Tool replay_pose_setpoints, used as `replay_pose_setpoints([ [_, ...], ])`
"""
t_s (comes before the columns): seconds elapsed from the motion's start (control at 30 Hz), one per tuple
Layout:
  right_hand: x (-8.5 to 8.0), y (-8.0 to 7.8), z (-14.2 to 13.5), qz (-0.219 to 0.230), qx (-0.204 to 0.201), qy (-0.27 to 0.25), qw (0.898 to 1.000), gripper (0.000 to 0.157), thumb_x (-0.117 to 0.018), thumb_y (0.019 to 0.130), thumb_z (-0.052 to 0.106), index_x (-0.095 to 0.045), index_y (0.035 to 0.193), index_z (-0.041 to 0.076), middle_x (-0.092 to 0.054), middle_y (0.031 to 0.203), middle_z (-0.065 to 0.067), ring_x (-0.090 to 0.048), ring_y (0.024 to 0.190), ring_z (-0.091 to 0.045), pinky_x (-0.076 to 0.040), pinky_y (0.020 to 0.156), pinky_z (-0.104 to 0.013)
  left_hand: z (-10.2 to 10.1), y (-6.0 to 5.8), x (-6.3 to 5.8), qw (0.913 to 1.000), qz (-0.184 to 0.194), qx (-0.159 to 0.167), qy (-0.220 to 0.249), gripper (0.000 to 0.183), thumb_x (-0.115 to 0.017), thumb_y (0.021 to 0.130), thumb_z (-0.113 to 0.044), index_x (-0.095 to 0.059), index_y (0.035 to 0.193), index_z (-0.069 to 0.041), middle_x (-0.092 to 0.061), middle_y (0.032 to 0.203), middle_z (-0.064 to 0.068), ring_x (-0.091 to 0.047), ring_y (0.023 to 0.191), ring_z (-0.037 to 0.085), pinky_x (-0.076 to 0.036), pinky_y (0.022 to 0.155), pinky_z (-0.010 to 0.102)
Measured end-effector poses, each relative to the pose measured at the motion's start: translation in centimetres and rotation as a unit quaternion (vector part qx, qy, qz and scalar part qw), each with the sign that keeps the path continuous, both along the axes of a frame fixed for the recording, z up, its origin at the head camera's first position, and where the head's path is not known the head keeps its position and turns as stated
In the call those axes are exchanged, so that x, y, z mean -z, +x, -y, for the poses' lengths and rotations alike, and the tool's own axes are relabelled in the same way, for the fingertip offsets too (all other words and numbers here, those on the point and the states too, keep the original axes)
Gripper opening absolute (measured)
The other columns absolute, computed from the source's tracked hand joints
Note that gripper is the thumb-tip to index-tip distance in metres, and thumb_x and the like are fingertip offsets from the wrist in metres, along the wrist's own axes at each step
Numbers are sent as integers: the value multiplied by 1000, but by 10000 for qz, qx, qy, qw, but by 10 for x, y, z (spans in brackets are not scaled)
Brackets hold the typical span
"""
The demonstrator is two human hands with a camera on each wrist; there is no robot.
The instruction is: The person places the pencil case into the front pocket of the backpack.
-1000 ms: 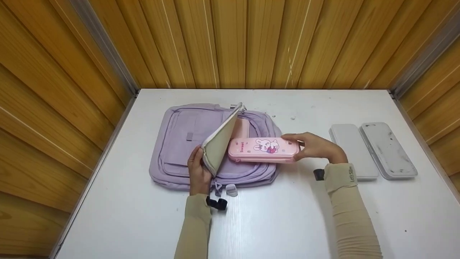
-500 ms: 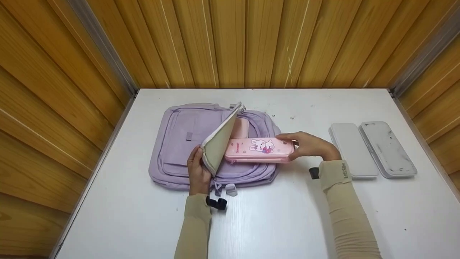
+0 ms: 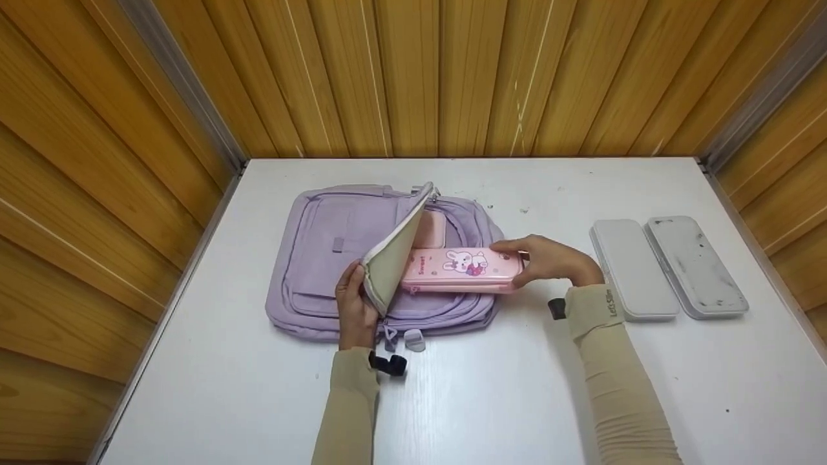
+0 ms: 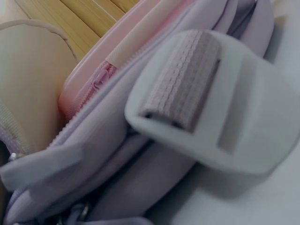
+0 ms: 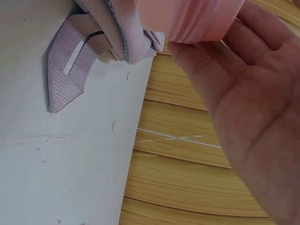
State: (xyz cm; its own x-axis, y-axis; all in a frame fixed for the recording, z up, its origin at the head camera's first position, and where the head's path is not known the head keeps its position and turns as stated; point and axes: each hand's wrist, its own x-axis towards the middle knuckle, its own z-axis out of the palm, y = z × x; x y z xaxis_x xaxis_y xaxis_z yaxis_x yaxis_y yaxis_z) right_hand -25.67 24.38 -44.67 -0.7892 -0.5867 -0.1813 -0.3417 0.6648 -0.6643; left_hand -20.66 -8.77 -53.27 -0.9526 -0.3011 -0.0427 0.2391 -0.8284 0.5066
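A lilac backpack (image 3: 316,258) lies flat on the table, its front pocket unzipped. My left hand (image 3: 356,307) pinches the edge of the pocket's cream-lined flap (image 3: 395,261) and holds it raised. By its right end, my right hand (image 3: 549,258) grips a pink pencil case (image 3: 462,270) with a bunny print; the left end sits in the pocket opening, partly behind the flap. Another pink case (image 3: 431,229) is inside the pocket, mostly hidden. Close up in the left wrist view are a pale plastic strap buckle (image 4: 234,108) and the pencil case's pink zipper (image 4: 102,75).
Two pale flat cases, one plain (image 3: 636,271) and one scuffed (image 3: 698,268), lie side by side on the right of the white table (image 3: 491,400). Wood-look panels (image 3: 407,77) enclose the back and both sides. A fabric strap tab (image 5: 70,65) hangs from the bag.
My right hand has moved a little to the left, sliding the bunny pencil case further under the flap. The left hand still holds the flap up in the same place.
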Motion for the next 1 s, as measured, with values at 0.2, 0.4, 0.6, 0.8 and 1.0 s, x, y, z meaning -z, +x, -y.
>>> replay_pose_setpoints([
  [0.2, 0, 0, 4, -25, 6, 62, 10000, 75, -80, 67, 4, -52, 137, 8, -54, 138, -18, -49, 124, -33, -35, 109, -51, 1, 0, 1, 10000, -25, 50, 45, 17, -86, 65, -13, -75, 79, -12, -71, 81, 0, -66, 76, 10, -55, 71, 22],
  [0.4, 2, -2, 7, -71, -31, 18, 10000, 75, -80, 66, 4, -53, 136, 7, -56, 135, -20, -51, 121, -34, -36, 108, -52, 1, 0, 0, 9997, -156, 132, 134, 21, -87, 62, -14, -75, 79, -12, -71, 80, 0, -67, 76, 11, -55, 71, 22],
  [0.6, 6, -3, 9, -24, -56, 33, 10000, 76, -81, 67, 5, -52, 137, 7, -55, 137, -17, -51, 116, -29, -38, 107, -49, 0, 0, 1, 9998, -148, 139, 41, 21, -87, 61, -15, -75, 79, -13, -70, 81, -1, -66, 76, 10, -55, 72, 21],
  [0.8, 9, -3, 11, 7, -70, -1, 10000, 77, -81, 68, 6, -51, 138, 9, -54, 139, -14, -52, 115, -26, -39, 105, -46, 0, -1, 2, 9995, -224, 192, -56, 18, -86, 65, -14, -75, 80, -13, -71, 79, -2, -66, 75, 9, -55, 71, 20],
  [1.0, 9, -3, 12, 49, 1, -52, 10000, 77, -81, 68, 8, -51, 139, 11, -52, 141, -15, -50, 119, -29, -37, 107, -49, 0, -5, 4, 9992, -243, 280, -124, 19, -87, 65, -15, -75, 80, -12, -70, 78, -1, -66, 73, 9, -55, 69, 20],
])
